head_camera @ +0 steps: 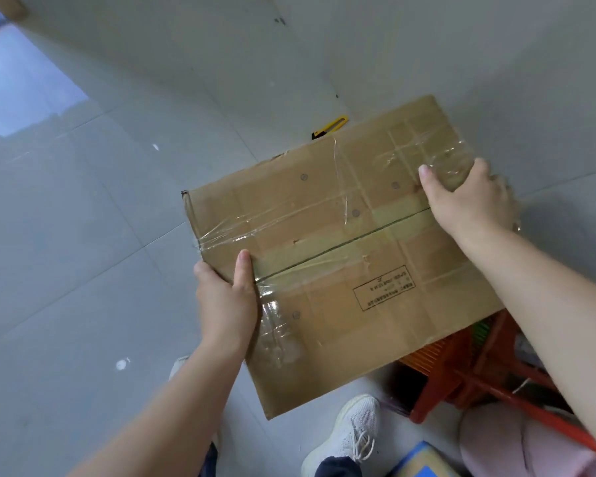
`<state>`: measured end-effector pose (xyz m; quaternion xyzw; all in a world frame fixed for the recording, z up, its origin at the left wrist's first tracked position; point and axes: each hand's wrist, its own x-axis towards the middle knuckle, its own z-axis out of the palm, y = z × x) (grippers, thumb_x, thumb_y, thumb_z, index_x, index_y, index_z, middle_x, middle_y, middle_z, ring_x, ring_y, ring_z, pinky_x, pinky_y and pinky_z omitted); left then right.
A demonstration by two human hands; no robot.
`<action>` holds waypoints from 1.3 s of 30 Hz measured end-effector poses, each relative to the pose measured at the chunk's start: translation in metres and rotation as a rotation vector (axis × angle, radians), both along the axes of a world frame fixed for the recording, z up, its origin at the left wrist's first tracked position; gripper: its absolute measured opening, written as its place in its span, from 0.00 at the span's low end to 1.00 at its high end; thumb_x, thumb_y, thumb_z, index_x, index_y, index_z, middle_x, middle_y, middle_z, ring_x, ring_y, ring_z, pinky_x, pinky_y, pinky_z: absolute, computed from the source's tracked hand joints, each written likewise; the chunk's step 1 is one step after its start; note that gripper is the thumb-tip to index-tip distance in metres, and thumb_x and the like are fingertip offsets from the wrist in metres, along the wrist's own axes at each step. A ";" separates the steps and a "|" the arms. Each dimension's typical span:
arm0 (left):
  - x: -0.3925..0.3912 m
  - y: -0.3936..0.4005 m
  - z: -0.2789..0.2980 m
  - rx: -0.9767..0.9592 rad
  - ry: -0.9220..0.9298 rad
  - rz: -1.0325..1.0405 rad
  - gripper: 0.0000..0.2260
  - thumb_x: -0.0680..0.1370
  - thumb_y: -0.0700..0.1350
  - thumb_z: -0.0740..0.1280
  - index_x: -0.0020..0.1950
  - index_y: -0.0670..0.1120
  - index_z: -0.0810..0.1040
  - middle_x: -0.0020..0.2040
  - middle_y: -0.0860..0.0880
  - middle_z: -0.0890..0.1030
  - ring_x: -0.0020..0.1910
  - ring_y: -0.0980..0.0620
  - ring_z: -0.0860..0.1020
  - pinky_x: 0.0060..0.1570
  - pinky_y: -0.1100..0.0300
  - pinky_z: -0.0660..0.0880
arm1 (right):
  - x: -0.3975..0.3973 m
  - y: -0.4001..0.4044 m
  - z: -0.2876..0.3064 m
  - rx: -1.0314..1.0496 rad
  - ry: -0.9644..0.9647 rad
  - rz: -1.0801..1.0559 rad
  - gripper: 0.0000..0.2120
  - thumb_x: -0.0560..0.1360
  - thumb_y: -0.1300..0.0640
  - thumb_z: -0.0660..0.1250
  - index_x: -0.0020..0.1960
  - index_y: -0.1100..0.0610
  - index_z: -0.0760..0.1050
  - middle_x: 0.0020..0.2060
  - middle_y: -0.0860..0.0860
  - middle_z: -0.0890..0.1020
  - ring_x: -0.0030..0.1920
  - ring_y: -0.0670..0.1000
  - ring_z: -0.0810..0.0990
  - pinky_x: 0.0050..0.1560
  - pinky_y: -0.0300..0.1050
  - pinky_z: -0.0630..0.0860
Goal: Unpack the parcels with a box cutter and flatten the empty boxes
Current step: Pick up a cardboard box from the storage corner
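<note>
A brown cardboard box (341,242), its face crossed by clear tape and a centre seam, is held up over the floor. My left hand (226,297) grips its left edge, thumb on the taped face. My right hand (468,197) clasps the far right edge, fingers curled behind it. A yellow and black box cutter (331,126) lies on the tiles just beyond the box's far edge, partly hidden by it.
Grey floor tiles (117,235) stretch to the left and beyond. A red plastic stool (475,380) stands under the box's right corner. My white shoe (344,438) is below the box. A blue-topped item (424,459) and pink fabric (496,445) lie at the bottom right.
</note>
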<state>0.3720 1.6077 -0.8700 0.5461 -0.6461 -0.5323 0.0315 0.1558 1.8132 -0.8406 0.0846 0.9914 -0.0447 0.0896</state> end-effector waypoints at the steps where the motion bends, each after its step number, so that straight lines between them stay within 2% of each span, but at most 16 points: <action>1: 0.001 -0.012 0.004 -0.002 -0.003 0.005 0.13 0.79 0.53 0.63 0.54 0.45 0.66 0.42 0.57 0.72 0.39 0.59 0.72 0.45 0.60 0.64 | -0.002 -0.014 0.006 0.002 0.002 0.026 0.42 0.71 0.28 0.56 0.70 0.60 0.63 0.64 0.65 0.71 0.66 0.65 0.68 0.64 0.61 0.64; 5: 0.004 -0.074 0.020 -0.018 0.002 0.049 0.14 0.79 0.54 0.63 0.55 0.46 0.66 0.42 0.57 0.71 0.46 0.52 0.71 0.47 0.60 0.64 | -0.006 -0.083 0.029 -0.008 -0.001 0.118 0.43 0.72 0.29 0.56 0.72 0.60 0.60 0.66 0.65 0.70 0.67 0.65 0.67 0.66 0.59 0.62; 9: 0.010 -0.152 0.037 -0.087 -0.030 0.054 0.16 0.79 0.57 0.62 0.54 0.45 0.65 0.42 0.53 0.71 0.48 0.47 0.72 0.51 0.54 0.69 | -0.005 -0.159 0.048 -0.023 -0.021 0.166 0.45 0.71 0.28 0.56 0.76 0.58 0.53 0.69 0.64 0.67 0.70 0.64 0.64 0.68 0.60 0.59; 14: 0.018 -0.249 0.061 -0.191 -0.064 0.064 0.19 0.79 0.58 0.61 0.57 0.43 0.67 0.47 0.49 0.72 0.49 0.44 0.72 0.50 0.53 0.68 | 0.000 -0.257 0.071 -0.100 -0.043 0.206 0.46 0.71 0.28 0.56 0.78 0.54 0.47 0.72 0.64 0.63 0.72 0.63 0.62 0.69 0.60 0.59; 18: 0.026 -0.316 0.064 -0.262 -0.114 0.091 0.23 0.79 0.58 0.60 0.60 0.40 0.67 0.48 0.46 0.72 0.54 0.39 0.74 0.48 0.53 0.67 | 0.002 -0.327 0.075 -0.102 -0.032 0.294 0.45 0.72 0.28 0.55 0.78 0.51 0.45 0.70 0.66 0.64 0.71 0.64 0.63 0.69 0.58 0.59; 23: 0.034 -0.378 0.049 -0.334 -0.190 0.141 0.23 0.79 0.59 0.59 0.58 0.40 0.67 0.48 0.45 0.71 0.52 0.39 0.73 0.45 0.54 0.65 | 0.001 -0.398 0.048 -0.120 -0.076 0.396 0.46 0.71 0.28 0.56 0.79 0.51 0.44 0.69 0.67 0.65 0.69 0.65 0.64 0.68 0.58 0.60; 30: 0.063 -0.441 0.021 -0.399 -0.325 0.186 0.27 0.79 0.60 0.59 0.61 0.36 0.66 0.55 0.37 0.74 0.55 0.37 0.73 0.45 0.53 0.63 | 0.019 -0.463 0.003 -0.124 -0.145 0.571 0.46 0.71 0.28 0.56 0.79 0.51 0.44 0.66 0.66 0.68 0.66 0.64 0.68 0.66 0.56 0.64; 39: 0.131 -0.514 -0.077 -0.408 -0.456 0.224 0.29 0.78 0.62 0.59 0.61 0.36 0.68 0.59 0.34 0.75 0.59 0.34 0.72 0.53 0.48 0.68 | 0.081 -0.535 -0.106 -0.093 -0.158 0.728 0.40 0.71 0.27 0.53 0.78 0.43 0.49 0.61 0.64 0.72 0.63 0.62 0.70 0.65 0.53 0.65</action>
